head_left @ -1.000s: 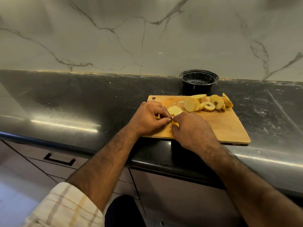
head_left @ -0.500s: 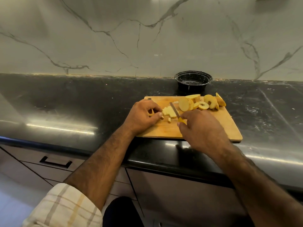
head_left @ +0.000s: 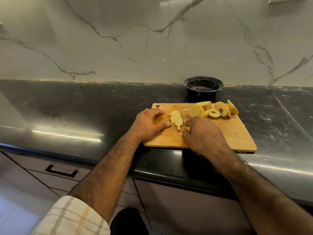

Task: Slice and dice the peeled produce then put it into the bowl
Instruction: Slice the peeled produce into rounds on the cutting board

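Note:
A wooden cutting board (head_left: 237,133) lies on the black counter. On its left part sits a small heap of pale diced produce (head_left: 176,119). My left hand (head_left: 149,123) rests beside the heap, its thumb touching the pieces. My right hand (head_left: 201,133) grips a knife with a yellow handle (head_left: 186,128); the blade (head_left: 183,116) lies against the right side of the heap. Several round yellow slices (head_left: 213,110) are piled at the board's far right. A black bowl (head_left: 203,86) stands behind the board by the wall and looks empty.
The black counter (head_left: 84,107) stretches wide to the left and right of the board. A marble wall rises behind it. Below the counter's front edge are drawers with a dark handle (head_left: 61,171).
The diced pieces have been pushed together into a tighter heap between my left thumb and the knife blade. My left fingers have spread from a pinch to lie around the heap.

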A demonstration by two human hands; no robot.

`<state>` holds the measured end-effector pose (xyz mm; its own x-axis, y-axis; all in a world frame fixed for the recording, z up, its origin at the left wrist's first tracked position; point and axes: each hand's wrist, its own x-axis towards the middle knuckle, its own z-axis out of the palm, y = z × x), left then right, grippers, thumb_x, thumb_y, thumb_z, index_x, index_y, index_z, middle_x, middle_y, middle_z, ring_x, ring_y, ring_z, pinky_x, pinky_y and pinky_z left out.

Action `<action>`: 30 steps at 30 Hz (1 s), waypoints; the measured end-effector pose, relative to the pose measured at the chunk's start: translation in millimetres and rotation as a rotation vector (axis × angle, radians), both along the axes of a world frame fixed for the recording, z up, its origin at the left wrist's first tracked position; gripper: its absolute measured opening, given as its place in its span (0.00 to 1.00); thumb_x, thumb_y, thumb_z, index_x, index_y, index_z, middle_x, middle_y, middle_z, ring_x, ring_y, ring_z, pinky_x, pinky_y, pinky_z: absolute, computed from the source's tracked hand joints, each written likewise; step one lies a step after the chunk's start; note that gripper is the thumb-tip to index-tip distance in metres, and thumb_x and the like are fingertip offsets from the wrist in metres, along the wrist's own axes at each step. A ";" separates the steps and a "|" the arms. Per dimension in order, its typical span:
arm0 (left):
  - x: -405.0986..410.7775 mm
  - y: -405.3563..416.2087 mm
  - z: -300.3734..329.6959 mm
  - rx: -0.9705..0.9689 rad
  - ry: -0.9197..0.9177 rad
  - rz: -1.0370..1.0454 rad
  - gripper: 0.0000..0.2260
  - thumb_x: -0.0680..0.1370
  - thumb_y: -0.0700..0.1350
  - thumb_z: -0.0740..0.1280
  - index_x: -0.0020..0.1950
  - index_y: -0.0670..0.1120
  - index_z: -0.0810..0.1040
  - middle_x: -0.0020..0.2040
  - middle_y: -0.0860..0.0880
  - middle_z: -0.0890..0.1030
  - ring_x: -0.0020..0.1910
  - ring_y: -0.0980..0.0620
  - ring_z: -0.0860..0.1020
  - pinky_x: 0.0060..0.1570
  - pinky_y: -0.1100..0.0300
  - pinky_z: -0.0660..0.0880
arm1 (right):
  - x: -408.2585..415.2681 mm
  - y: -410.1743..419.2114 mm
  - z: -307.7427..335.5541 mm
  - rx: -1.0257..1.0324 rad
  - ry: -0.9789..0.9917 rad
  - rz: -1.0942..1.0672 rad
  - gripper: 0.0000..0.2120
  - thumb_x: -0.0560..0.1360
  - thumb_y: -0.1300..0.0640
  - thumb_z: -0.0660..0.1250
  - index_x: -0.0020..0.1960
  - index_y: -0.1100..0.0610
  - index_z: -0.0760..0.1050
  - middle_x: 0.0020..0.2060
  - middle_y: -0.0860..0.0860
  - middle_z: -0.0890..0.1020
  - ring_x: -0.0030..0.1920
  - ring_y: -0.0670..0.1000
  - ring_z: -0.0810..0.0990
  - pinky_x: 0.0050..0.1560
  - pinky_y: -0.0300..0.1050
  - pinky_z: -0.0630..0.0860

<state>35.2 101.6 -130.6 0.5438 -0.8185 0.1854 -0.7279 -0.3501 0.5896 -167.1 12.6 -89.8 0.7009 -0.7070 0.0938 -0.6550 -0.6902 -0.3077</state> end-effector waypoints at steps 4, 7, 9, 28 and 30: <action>7.1 -0.7 -1.1 -0.018 0.037 0.001 0.27 0.76 0.61 0.76 0.73 0.58 0.76 0.73 0.53 0.76 0.73 0.52 0.72 0.74 0.45 0.70 | 11.1 -0.6 3.5 0.012 0.013 0.052 0.13 0.81 0.47 0.66 0.63 0.50 0.79 0.47 0.48 0.81 0.48 0.50 0.79 0.44 0.46 0.79; 10.9 1.0 -0.4 -0.034 0.082 -0.037 0.24 0.80 0.56 0.73 0.76 0.58 0.73 0.76 0.53 0.73 0.75 0.51 0.70 0.75 0.43 0.69 | 10.3 -2.7 8.0 0.050 0.023 0.112 0.17 0.81 0.46 0.68 0.68 0.47 0.78 0.56 0.47 0.82 0.55 0.50 0.79 0.53 0.48 0.81; 12.4 0.4 -0.9 -0.049 0.126 -0.055 0.22 0.82 0.56 0.69 0.76 0.58 0.72 0.76 0.53 0.73 0.75 0.51 0.70 0.75 0.42 0.69 | 5.9 -8.6 10.2 0.055 -0.007 0.108 0.18 0.80 0.45 0.68 0.68 0.46 0.78 0.56 0.46 0.82 0.54 0.49 0.79 0.53 0.49 0.81; 12.7 -6.1 -0.2 -0.131 0.253 -0.079 0.22 0.84 0.64 0.61 0.74 0.55 0.76 0.66 0.54 0.81 0.65 0.56 0.78 0.66 0.51 0.75 | 9.5 -18.2 7.5 -0.025 0.013 -0.027 0.16 0.80 0.48 0.66 0.67 0.50 0.78 0.53 0.50 0.81 0.50 0.53 0.78 0.49 0.49 0.79; 12.2 -4.3 -0.8 -0.177 0.288 -0.092 0.20 0.85 0.63 0.61 0.72 0.56 0.78 0.63 0.55 0.83 0.61 0.58 0.80 0.59 0.59 0.76 | 8.6 -16.9 7.2 0.042 -0.016 0.063 0.18 0.80 0.46 0.67 0.69 0.47 0.78 0.56 0.48 0.83 0.54 0.51 0.79 0.53 0.50 0.81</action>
